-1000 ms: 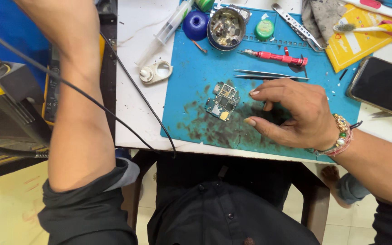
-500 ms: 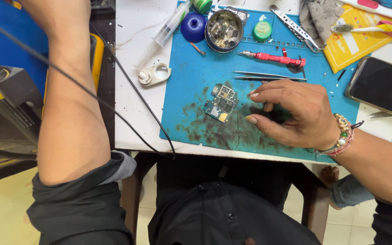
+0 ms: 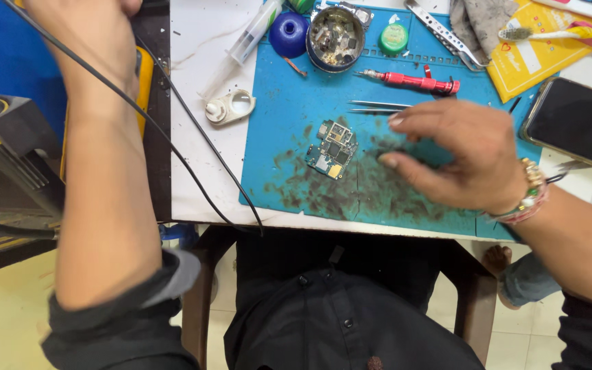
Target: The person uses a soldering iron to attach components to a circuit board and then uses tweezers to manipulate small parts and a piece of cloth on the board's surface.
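— Shifted since a second ago? 
— My right hand (image 3: 464, 161) lifted rightward off the circuit board (image 3: 331, 149), fingers loosely apart (holding nothing). 
— And the board? 
— Just left of my fingertips, on the blue mat (image 3: 289, 103).

One head-worn camera looked steeply down, close over the tabletop (image 3: 207, 199) edge and the person's lap.
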